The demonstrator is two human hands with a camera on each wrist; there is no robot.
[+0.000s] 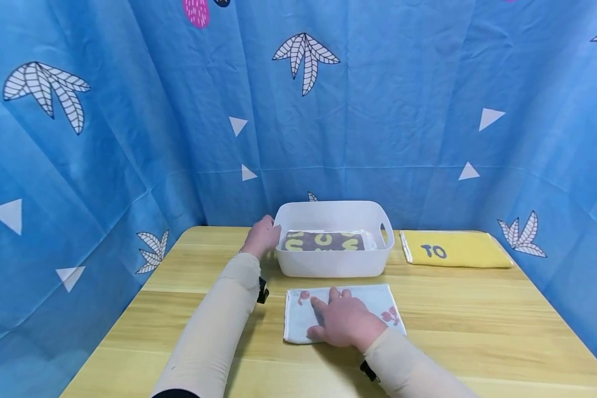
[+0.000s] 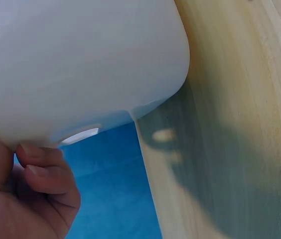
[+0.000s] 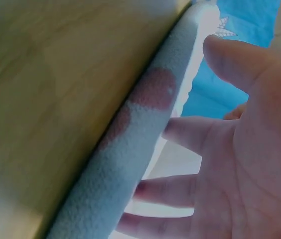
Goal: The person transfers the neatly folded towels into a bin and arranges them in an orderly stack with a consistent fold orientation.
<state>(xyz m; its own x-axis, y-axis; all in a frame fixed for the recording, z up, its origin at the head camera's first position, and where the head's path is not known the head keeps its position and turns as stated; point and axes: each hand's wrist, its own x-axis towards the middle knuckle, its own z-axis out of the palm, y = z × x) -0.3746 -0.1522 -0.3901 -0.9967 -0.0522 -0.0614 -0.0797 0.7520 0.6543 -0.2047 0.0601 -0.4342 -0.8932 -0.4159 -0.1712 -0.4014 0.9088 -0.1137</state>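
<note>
At the back of the table stands a white plastic basket [image 1: 333, 264]. My left hand [image 1: 262, 236] is at its left end, and in the left wrist view its curled fingertips [image 2: 40, 154] pinch the rim. Inside the basket lies a folded purple-brown towel [image 1: 310, 241] with yellow figures. In front of it, a folded pale blue towel [image 1: 298, 323] with pinkish-red cherry-like prints lies flat on the table. My right hand [image 1: 345, 320] rests on top of this towel with fingers spread, and the right wrist view shows its fingertips along the towel's thick folded edge.
A folded yellow towel [image 1: 467, 249] marked "TO" lies at the back right, beside the basket. The wooden table [image 1: 477, 320] has blue patterned curtains [image 1: 403, 110] behind it and along both sides.
</note>
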